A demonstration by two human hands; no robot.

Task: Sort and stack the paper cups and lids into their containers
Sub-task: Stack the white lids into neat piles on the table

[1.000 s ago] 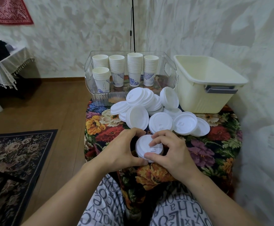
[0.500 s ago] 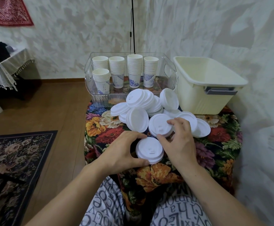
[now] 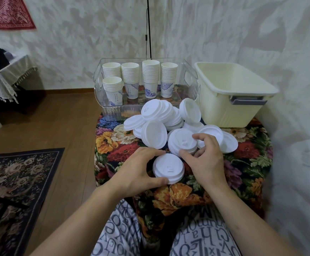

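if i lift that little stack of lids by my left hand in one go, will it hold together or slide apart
The small lid stack looks nested, rims seated inside one another, so it probably lifts as one unit. The lids look like thin white plastic, likely very light and slightly flexible, so a hard squeeze may bend them. The left hand already cups its edge; tilting could let upper lids slip.

The lid pile (image 3: 161, 119) crowded the table (image 3: 246, 154) centre, blocking the clear bin (image 3: 191, 84) of cup stacks (image 3: 150, 78); the cream tub (image 3: 229, 93) stood open-topped, reachable along the bare right side.
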